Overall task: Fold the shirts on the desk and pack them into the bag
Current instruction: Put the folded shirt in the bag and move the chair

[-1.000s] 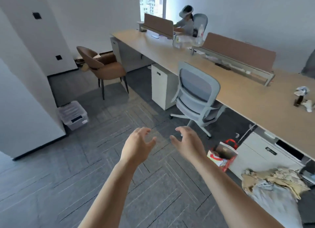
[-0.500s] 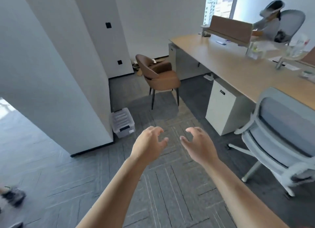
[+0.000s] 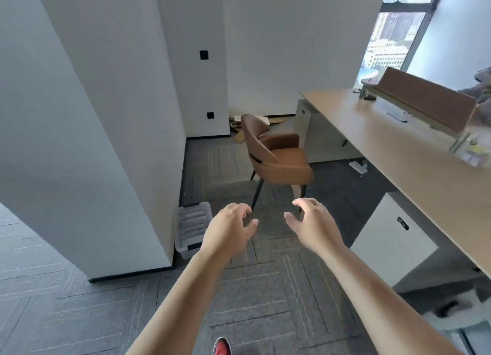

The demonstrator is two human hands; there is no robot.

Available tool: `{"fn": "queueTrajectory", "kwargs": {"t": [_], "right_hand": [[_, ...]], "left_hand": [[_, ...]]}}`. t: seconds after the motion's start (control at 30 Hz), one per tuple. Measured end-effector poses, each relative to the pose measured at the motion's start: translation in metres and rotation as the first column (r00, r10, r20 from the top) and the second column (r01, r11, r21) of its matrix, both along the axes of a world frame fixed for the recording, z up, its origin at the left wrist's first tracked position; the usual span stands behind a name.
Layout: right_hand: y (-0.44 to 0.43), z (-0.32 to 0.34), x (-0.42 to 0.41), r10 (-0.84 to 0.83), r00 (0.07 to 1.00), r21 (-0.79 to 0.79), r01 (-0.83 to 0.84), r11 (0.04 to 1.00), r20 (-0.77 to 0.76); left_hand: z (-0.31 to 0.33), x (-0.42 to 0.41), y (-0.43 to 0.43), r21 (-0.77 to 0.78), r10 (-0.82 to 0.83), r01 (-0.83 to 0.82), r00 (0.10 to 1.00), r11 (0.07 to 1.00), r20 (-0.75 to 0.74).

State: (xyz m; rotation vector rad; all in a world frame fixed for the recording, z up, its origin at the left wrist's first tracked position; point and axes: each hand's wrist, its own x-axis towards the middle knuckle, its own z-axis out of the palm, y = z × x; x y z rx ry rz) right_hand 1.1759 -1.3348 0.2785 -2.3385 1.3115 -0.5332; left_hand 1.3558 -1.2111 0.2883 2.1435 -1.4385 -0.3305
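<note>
My left hand (image 3: 228, 230) and my right hand (image 3: 312, 224) are stretched out in front of me above the grey carpet, side by side and a little apart. Both have loosely curled fingers and hold nothing. The long wooden desk (image 3: 414, 153) runs along the right side of the view. No shirts and no bag are in view.
A brown chair (image 3: 276, 155) stands ahead on the carpet. A clear plastic storage box (image 3: 192, 226) sits by the white wall corner (image 3: 127, 142) on the left. A white drawer cabinet (image 3: 396, 237) stands under the desk. A brown divider panel (image 3: 422, 97) sits on the desk.
My view has swung left: the pile of clothes, the red bag and the grey office chair have left the frame. Both hands keep the same empty pose.
</note>
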Motion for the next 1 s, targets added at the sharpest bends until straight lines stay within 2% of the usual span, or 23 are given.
{"fn": "queueTrajectory", "kwargs": {"t": [0.23,0.4,0.6,0.8,1.0], "right_hand": [[-0.166,0.009,0.114,-0.084,0.996,-0.004,0.084,0.996,-0.036],[-0.283,0.013,0.165,-0.154,0.988,-0.004,0.154,0.988,0.000],[-0.438,-0.004,0.226,-0.167,0.984,0.018,0.166,0.986,0.061],[-0.587,-0.013,0.287,-0.142,0.984,0.111,0.130,0.985,0.110],[-0.691,-0.016,0.337,-0.140,0.983,0.153,0.122,0.981,0.116]], "left_hand": [[0.011,0.140,-0.191,0.041,-0.052,0.054,0.997,0.998,-0.054],[0.030,0.191,-0.335,0.005,-0.122,0.122,0.992,0.993,-0.036],[0.024,0.236,-0.495,-0.017,-0.155,0.155,0.988,0.988,-0.007],[0.011,0.295,-0.610,0.050,-0.092,0.093,0.995,0.994,-0.034],[0.005,0.353,-0.713,0.058,-0.065,0.068,0.997,0.996,-0.042]]}}
